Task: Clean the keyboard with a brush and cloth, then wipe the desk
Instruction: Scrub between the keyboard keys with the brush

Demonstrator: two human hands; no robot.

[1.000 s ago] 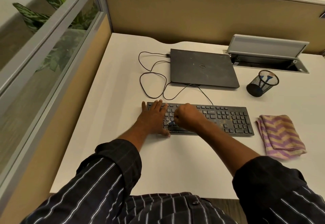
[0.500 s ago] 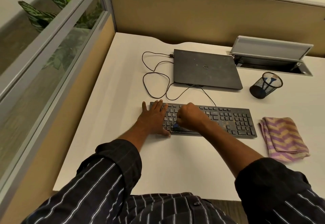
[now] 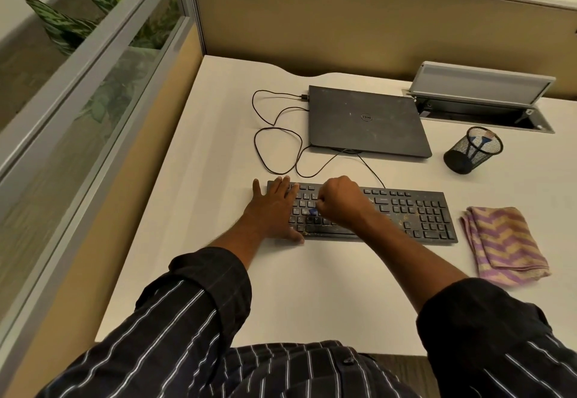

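Where the view is nearest the body, two dark sleeves with thin white stripes, the left sleeve and the right sleeve, are rolled to the forearm above the near edge of the pale white desk. Past them, the left hand lies flat on the left end of the long black keyboard, its fingers straight and spread and its thumb along the front edge. Just beside it, the right hand is a closed fist over the letter keys, its fingers curled round a small blue-tipped brush. Only the blue end shows, poking out of the fist toward the left hand and down at the keys; whether it touches them cannot be told. Yellowish specks dot the keys near the middle of the board.

To the right of the keyboard, close but apart, a folded cloth with purple and tan zigzag stripes lies flat on the desk. Behind the keyboard a thin black cable loops across the desk to the left edge of a closed dark grey laptop. Right of the laptop stands a black wire-mesh pen cup holding blue-handled items. Further back, a grey hinged lid stands raised over a slot in the desk. A beige partition wall closes the back, and a glass side panel on the left shows green striped plants behind it.
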